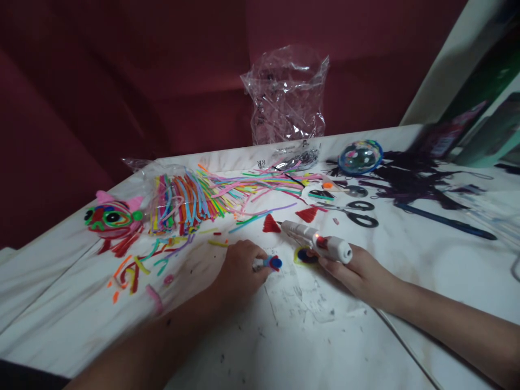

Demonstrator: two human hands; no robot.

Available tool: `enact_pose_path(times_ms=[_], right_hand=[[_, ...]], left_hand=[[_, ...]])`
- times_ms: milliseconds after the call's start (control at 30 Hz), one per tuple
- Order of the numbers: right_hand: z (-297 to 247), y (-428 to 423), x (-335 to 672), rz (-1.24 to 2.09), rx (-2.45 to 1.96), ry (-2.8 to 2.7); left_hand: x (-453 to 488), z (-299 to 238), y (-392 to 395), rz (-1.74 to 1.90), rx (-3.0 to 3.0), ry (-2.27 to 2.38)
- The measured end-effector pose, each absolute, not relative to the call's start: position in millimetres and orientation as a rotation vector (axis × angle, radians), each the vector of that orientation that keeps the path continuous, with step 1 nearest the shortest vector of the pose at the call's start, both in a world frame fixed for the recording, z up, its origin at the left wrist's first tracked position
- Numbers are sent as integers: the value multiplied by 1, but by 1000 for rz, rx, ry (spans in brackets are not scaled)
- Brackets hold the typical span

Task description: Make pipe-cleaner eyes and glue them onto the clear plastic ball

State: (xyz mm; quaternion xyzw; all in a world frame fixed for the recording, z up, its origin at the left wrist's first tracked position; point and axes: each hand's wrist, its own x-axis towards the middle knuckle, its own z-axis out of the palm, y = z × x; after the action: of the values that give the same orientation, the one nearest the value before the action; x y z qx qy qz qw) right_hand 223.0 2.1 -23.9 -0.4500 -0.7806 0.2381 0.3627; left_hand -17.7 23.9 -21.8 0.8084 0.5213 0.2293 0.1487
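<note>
In my right hand [357,276] is a white hot glue gun [320,239], its nozzle pointing left towards a red fan-shaped piece [271,223]. A small orange light glows on the gun's body. My left hand [241,265] is closed and pinches a small blue piece with a red edge [275,263]; the fingers hide part of it. Between the hands, below the gun, lies a dark blue oval with a yellow rim [305,255]. A second red fan-shaped piece [307,215] lies behind the gun.
A colourful fish-like figure [114,218] and bundled pipe cleaners [182,200] are on the left. Scissors [357,213], a dark pen-like tool [447,221], a clear dome [361,157] and dark strands [422,176] lie right. A plastic bag [288,103] stands behind. The gun's cord [406,346] crosses the table.
</note>
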Motion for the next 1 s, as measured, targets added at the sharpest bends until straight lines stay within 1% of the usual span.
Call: enact_pose_path(times_ms=[300,433,533,733,867,1000], right_hand=[[-25,1,224,592,-1174,-2002],[-24,1,224,589,-1187,-2002],[-24,1,223,584,-1181,-1996],[-24,1,224,535,-1183,-2011],[-24,0,224,530,-1186,-2009],[-24,1,223,534,-1184,-2008]], left_hand=[[-14,-18,22,645,2260,1523],[-20,-15,24,773,2081,1397],[-24,-12,25,896,2013,1392],[-26,-6,23,987,2075,1495],[-27,-8,24,976,2233,1370],[-27,-19,26,835,2480,1214]])
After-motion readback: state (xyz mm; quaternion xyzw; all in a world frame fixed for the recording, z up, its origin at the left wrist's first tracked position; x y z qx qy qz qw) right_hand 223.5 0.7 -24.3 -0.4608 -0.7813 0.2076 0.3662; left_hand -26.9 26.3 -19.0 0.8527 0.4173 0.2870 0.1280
